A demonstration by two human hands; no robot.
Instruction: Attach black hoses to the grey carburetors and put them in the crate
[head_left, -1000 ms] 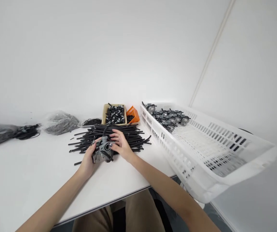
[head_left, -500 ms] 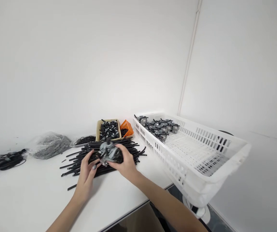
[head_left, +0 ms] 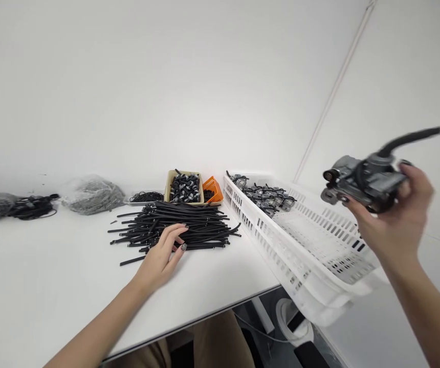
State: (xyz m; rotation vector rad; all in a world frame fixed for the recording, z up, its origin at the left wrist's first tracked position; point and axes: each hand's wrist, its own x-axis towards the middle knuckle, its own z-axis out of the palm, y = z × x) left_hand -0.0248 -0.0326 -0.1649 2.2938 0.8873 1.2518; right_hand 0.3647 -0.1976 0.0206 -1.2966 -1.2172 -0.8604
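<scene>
While the right hand (head_left: 404,214) grips a carburetor (head_left: 361,179) aloft at the right of the frame, apparently raised clear for a look, its black rubber hose (head_left: 412,137) juts out to the right, and the left hand (head_left: 162,255) lies open, fingers resting on a pile of black hoses (head_left: 193,225) on the white bench (head_left: 51,271). Similar carburetors (head_left: 266,198) sit grouped at the far end of a white slotted crate (head_left: 269,235), within easy reach beside the pile.
</scene>
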